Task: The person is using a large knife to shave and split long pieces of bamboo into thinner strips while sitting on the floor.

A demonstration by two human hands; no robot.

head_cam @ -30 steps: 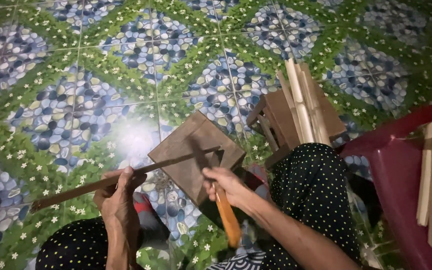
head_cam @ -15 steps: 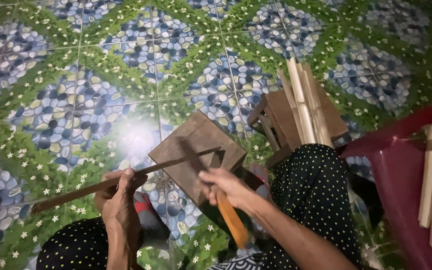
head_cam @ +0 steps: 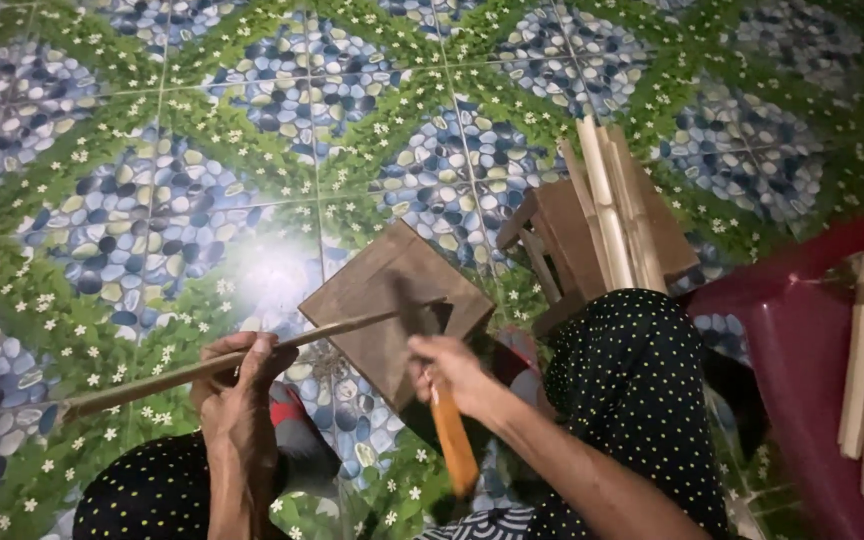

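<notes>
Stick [head_cam: 212, 362]: pinched in left hand [head_cam: 237, 385], tip resting on wooden block [head_cam: 397, 300]. Right hand [head_cam: 452, 370] fisted round orange-handled blade [head_cam: 450, 440], apparently a knife. Best cut shallow, away from fingers. Beyond: stool [head_cam: 562, 235] bearing strips [head_cam: 612, 200].

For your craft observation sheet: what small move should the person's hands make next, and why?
Probably draw the knife along the bamboo strip. The right hand holds its orange handle with the blade on the strip over the wooden block, while the left hand grips the strip.
</notes>
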